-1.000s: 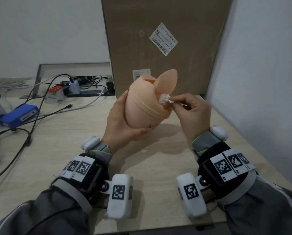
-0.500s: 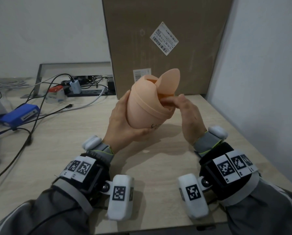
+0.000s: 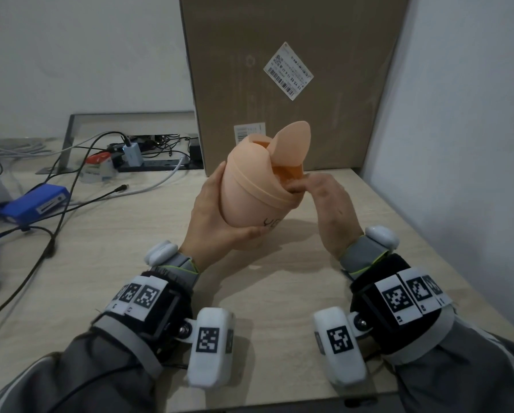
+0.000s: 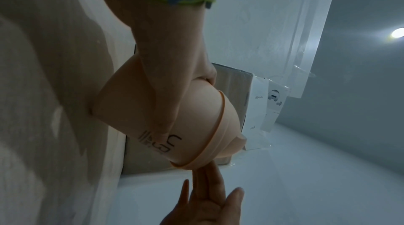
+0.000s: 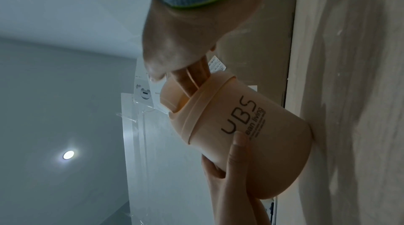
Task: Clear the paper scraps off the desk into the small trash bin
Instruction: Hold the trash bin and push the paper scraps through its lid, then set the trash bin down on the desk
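- While tilting toward the right, the small peach plastic trash bin (image 3: 249,195), printed "UBS" and "…ean living", is resting its base edge on the light wooden desk (image 3: 136,263).
- Left hand (image 3: 211,225) is wrapping the bin's body, thumb under the lettering.
- Right hand (image 3: 330,207) is poking straight fingers (image 5: 192,80) into the flap opening; no paper visible.

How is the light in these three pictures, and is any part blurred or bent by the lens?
Head view: soft, even light; the peach plastic trash bin casts a faint shadow on the pale wooden desk; edges bow slightly. Left wrist view: dim, with glare from a ceiling lamp. Right wrist view: dim, bluish, strongly bent.
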Demonstrator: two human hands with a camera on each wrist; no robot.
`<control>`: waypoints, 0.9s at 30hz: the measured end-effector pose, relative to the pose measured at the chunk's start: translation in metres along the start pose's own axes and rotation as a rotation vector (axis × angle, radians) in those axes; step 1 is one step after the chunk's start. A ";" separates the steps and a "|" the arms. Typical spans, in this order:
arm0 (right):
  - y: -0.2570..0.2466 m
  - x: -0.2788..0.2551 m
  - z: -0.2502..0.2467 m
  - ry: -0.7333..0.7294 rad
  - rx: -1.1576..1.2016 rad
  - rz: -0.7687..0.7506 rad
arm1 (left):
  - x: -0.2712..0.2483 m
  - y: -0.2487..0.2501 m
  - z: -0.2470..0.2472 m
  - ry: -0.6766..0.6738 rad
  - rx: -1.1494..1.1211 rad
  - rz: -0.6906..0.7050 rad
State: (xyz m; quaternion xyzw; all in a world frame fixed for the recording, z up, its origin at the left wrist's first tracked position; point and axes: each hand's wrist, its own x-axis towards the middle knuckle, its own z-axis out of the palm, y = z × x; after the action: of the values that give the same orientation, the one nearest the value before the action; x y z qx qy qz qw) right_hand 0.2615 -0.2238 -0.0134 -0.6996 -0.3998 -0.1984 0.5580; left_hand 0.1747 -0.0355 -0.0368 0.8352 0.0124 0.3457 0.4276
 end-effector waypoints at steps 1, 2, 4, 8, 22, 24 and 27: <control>0.000 0.001 -0.003 0.059 0.001 -0.022 | 0.000 0.001 0.000 0.004 -0.013 -0.002; 0.001 0.002 -0.006 0.122 -0.008 -0.013 | 0.000 0.001 0.000 0.007 -0.025 -0.008; 0.006 0.006 -0.014 0.189 -0.070 0.080 | 0.000 0.002 0.000 0.016 -0.053 -0.022; 0.026 0.007 -0.031 -0.094 -0.424 0.383 | 0.000 0.000 -0.001 0.040 -0.080 -0.048; 0.014 -0.010 -0.006 -0.712 -0.009 0.633 | 0.001 -0.007 -0.003 0.109 -0.152 -0.171; 0.010 -0.011 -0.006 -0.701 0.029 0.596 | 0.000 -0.005 -0.003 0.113 -0.174 -0.176; 0.009 -0.006 -0.008 -0.424 0.025 0.454 | 0.000 -0.004 -0.003 0.093 -0.192 -0.185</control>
State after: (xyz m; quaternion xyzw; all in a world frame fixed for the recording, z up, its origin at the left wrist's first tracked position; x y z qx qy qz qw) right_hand 0.2660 -0.2342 -0.0207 -0.7898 -0.3432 0.0870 0.5008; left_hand 0.1736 -0.0308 -0.0388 0.7687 0.0762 0.3429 0.5346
